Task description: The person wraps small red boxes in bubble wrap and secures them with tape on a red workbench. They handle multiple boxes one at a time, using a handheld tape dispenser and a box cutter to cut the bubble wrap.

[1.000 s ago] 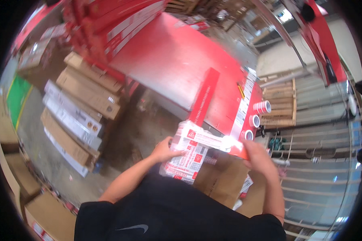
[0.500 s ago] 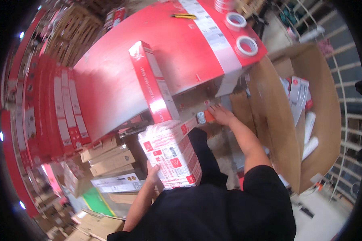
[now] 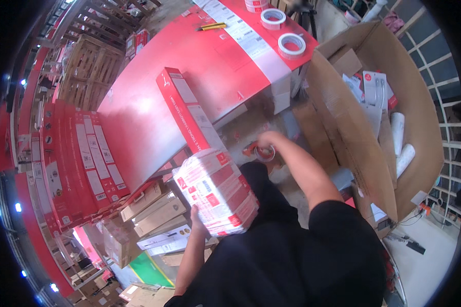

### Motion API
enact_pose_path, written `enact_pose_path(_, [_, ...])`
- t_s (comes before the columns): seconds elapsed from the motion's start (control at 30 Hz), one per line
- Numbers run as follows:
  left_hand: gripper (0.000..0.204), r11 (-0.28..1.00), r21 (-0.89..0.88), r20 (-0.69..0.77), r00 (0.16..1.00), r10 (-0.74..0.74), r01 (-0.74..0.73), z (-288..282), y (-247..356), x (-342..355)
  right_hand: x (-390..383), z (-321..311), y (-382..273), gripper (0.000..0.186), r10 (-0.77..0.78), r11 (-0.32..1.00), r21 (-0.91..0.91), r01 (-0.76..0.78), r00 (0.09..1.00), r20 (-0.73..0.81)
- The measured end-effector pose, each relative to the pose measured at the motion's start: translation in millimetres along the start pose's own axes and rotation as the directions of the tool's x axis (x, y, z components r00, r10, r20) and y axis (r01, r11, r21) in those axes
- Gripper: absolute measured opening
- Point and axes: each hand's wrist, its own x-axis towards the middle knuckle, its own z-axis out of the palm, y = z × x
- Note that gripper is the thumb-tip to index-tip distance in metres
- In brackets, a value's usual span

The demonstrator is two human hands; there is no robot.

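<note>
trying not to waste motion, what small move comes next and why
Probably bring the tape dispenser to the wrapped package: the right hand holds the dispenser apart, with no tape visibly joining them, while the left hand holds the package.

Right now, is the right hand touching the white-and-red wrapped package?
Apart: the head view shows a clear gap between the right hand and the white-and-red wrapped package.
</note>
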Motion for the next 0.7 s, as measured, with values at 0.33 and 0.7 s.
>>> enact_pose_path(0.33, [0.091, 0.984, -0.126, 0.085, 0.986, 0.141, -0.129, -5, 4, 16, -27, 48, -94, 0.054, -0.331, -0.644, 0.765, -0.023, 0.910, -0.251])
enact_pose_path(0.7, [0.088, 0.892, -0.367, 0.099, 0.943, 0.318, -0.263, 66, 189, 65, -39, -104, -118, 0.048, -0.347, -0.504, 0.857, 0.112, 0.882, -0.319])
